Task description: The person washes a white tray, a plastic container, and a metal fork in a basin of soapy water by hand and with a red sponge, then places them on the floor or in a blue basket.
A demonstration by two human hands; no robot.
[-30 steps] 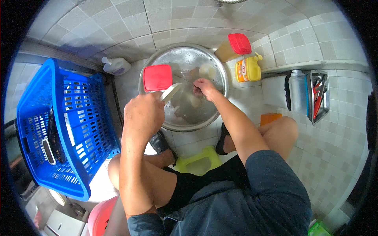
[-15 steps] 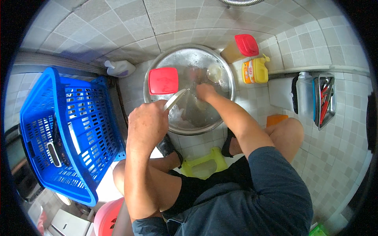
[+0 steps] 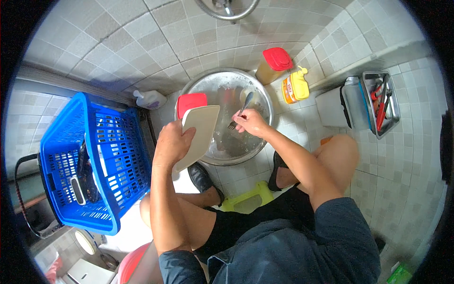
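My left hand point(image 3: 171, 146) grips a thin cream-coloured board point(image 3: 202, 132) with rounded corners, its thumb lying across the face. The board is tilted at the left side of a round metal basin point(image 3: 268, 102) of cloudy water. Over the basin's right half, my right hand point(image 3: 250, 123) pinches a metal fork point(image 3: 242, 111), its tines pointing down to the left and its handle end up to the right. Just behind the board, a red square lid or container top point(image 3: 191, 101) overlaps the basin's left side. Submerged things are too murky to name.
At left stands a blue plastic basket point(image 3: 101, 156) with several items inside. A white bottle point(image 3: 150, 100) stands behind it. Beyond the basin are a red-lidded container point(image 3: 275, 60) and a yellow bottle point(image 3: 296, 86). A metal tray of tools point(image 3: 381, 104) lies right; a lime-green stool point(image 3: 248, 198) is below.
The board has turned from edge-on to show its broad face. My right hand has come up out of the water with a fork now visible. The whole view has shifted slightly.
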